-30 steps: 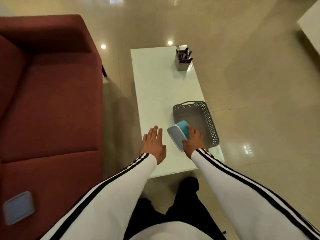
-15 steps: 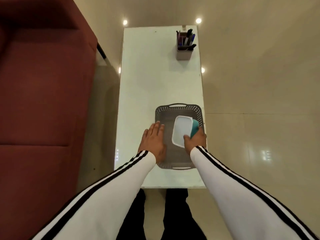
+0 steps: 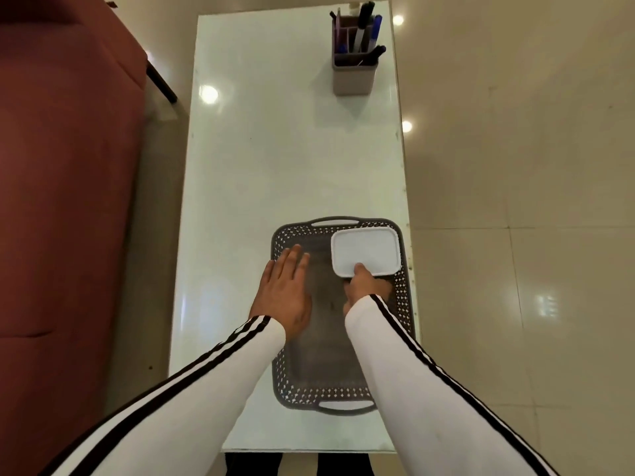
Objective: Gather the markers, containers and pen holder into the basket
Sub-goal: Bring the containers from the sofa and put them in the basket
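A grey perforated basket (image 3: 279, 379) sits on the near right part of the white table (image 3: 275, 159). Inside its far right corner lies a container with a white lid (image 3: 366, 250). My right hand (image 3: 366, 286) grips the container's near edge, thumb on the lid. My left hand (image 3: 283, 290) hovers flat and open over the basket's left rim, holding nothing. A grey pen holder (image 3: 354, 75) with several markers (image 3: 360, 32) standing in it is at the table's far right corner.
A dark red sofa (image 3: 68, 201) runs along the left side of the table. Glossy tiled floor (image 3: 515, 201) lies to the right. My legs show below the table's near edge.
My right hand carried the container from beside the basket into its far right corner and laid it flat, lid up. The view swung to look straight down the table.
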